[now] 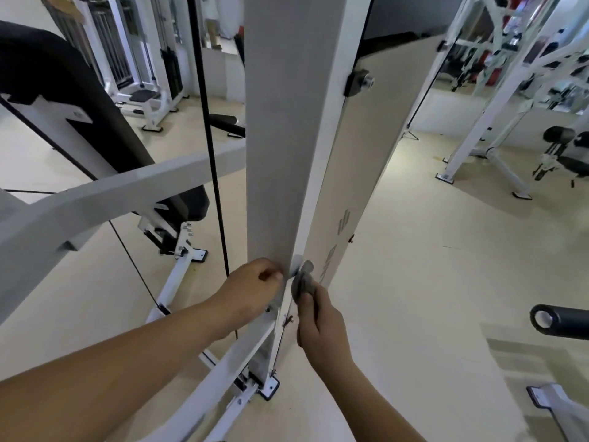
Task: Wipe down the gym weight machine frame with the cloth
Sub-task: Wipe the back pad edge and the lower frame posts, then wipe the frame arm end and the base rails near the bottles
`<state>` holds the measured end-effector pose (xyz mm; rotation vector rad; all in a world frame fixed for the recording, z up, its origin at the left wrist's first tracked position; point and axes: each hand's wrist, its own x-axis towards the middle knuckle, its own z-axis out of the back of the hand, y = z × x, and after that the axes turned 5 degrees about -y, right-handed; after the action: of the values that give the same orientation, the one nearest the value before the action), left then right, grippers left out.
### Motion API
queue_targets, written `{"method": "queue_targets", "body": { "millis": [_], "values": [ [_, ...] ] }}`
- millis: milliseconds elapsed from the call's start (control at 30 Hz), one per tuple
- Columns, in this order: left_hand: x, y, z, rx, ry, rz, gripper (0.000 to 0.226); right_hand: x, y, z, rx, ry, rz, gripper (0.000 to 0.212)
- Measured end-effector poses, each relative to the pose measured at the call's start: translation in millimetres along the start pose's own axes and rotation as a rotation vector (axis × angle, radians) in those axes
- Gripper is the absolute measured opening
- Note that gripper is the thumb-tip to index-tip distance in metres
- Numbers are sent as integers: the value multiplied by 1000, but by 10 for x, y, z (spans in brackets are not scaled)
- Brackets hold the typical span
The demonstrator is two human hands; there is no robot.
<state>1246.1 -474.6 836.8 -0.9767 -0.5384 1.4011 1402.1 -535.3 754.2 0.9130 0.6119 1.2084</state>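
Cloth point(302, 280), grey and bunched, sits against the front corner edge of the white frame post point(277, 154), low on the post and well above its foot plate point(270, 389) on the floor point(414, 282). The right hand point(318, 320) grips the cloth from below, fingers curled round it, and presses it to the narrow strip between the post and the pale side panel point(366, 148). The left hand point(255, 283) is just beside it on the post's broad face, with its fingers curled and the fingertips at the same corner edge. Whether it pinches a fold of cloth or only rests on the metal cannot be told. The two hands are close together, nearly touching across the edge.

The post rises straight to the top of the view. A black cable point(210, 148) runs parallel to its left edge, close by, and a white cross beam point(127, 193) meets the post on that side, with a black padded seat point(95, 100) behind it, so the left is crowded. To the right of the panel the floor lies open as far as a black roller point(561, 320) near the right edge and another white machine point(478, 138) further back.
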Motion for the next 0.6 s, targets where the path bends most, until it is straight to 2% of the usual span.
{"method": "queue_targets", "body": {
  "millis": [167, 233, 333, 367, 400, 500, 600],
  "values": [
    [-247, -160, 29, -469, 103, -9, 19, 38, 556, 108, 193, -151, 86, 38],
    [-320, -203, 32, -517, 96, -48, 20, 13, 751, 165, 301, -172, 38, 38],
    [-377, -137, -9, -388, -77, -130, 30, -43, 964, 215, 473, -19, -196, 40],
    [-395, -76, -30, -381, -146, -137, 30, -57, 1015, 223, 452, 19, -203, 37],
    [-419, -10, -53, -404, -209, -126, 28, -53, 1033, 212, 371, 2, -154, 34],
    [-450, 94, -127, -513, -410, -121, 29, 8, 988, 140, 105, -276, -45, 25],
    [-275, -107, -152, -560, -659, -231, 37, 117, 966, 37, 128, -281, -66, 36]
  ]
}}
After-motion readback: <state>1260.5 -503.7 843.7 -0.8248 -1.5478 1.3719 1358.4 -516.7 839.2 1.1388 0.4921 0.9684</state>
